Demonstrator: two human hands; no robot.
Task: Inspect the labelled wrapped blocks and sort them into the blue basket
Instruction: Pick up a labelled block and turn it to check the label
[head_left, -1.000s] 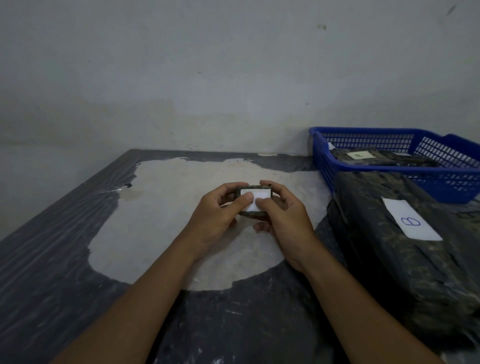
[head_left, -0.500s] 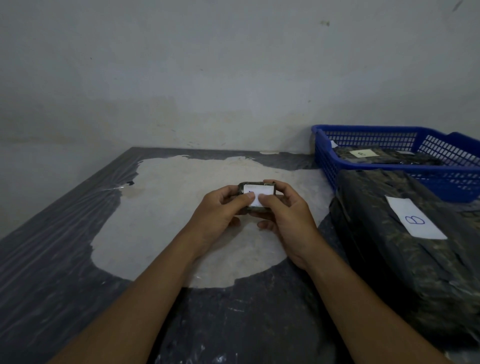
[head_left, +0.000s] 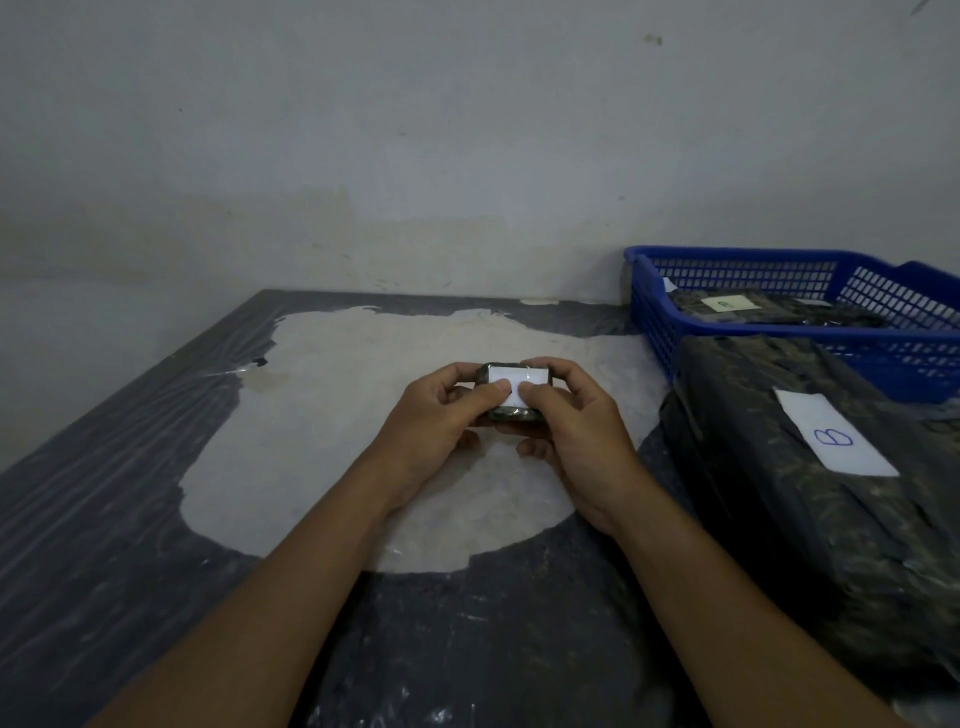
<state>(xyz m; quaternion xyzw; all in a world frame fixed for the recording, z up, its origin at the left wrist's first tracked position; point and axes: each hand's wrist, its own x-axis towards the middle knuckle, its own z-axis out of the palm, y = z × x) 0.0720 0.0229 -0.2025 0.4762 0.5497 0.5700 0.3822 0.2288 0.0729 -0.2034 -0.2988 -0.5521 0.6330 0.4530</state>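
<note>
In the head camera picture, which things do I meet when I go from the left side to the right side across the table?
left hand → small wrapped block held in both hands → right hand → large wrapped package with a white label marked B. The blue basket lies behind the package, so it is left out of the order.

Setting: I am at a bare sorting bench in a plain back room or storeroom, not a home. Evidence: stained, unpainted-looking wall (head_left: 415, 156) at far side; worn table (head_left: 130, 519) with torn dark covering; blue basket (head_left: 779, 332) far right holding labelled wrapped blocks (head_left: 727, 306); large dark wrapped bundle (head_left: 810, 493), hand-lettered paper label (head_left: 834, 439), near right.
</note>
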